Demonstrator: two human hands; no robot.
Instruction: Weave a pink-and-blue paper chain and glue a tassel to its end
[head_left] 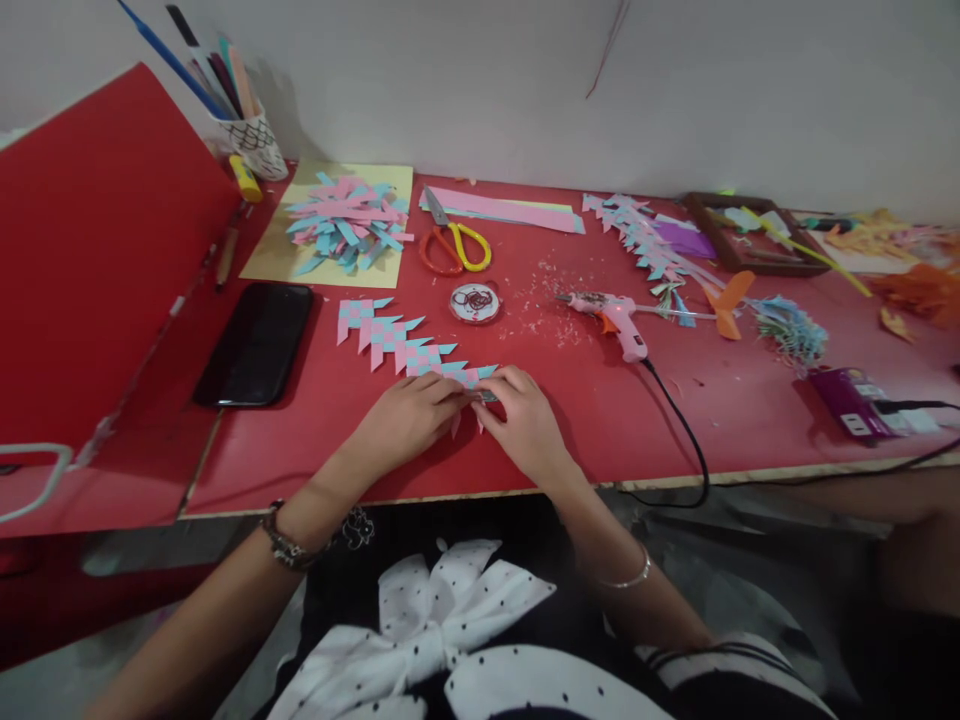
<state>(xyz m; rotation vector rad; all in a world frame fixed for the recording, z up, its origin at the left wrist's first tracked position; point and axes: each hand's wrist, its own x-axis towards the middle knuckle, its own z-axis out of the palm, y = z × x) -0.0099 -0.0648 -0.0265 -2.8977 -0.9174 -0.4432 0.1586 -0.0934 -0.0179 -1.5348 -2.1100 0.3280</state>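
A woven chain of pink and light-blue paper strips (405, 348) lies slantwise on the red table, its near end between my hands. My left hand (420, 412) presses its closed fingers on that end from the left. From the right, my right hand (521, 415) pinches the same end between thumb and fingers. A small greyish piece shows under the right fingertips; I cannot make out what it is. Just beyond the hands sits a round white disc with dark scribbles (474, 302). Scissors with red and yellow handles (457, 245) lie behind it.
A pink glue gun (611, 315) lies to the right, its cord running over the table edge. Paper scraps (349, 225) are heaped on a yellow sheet. A black phone (255, 345) lies left. Further right are a brown tray (780, 262) and a purple power socket (844, 405).
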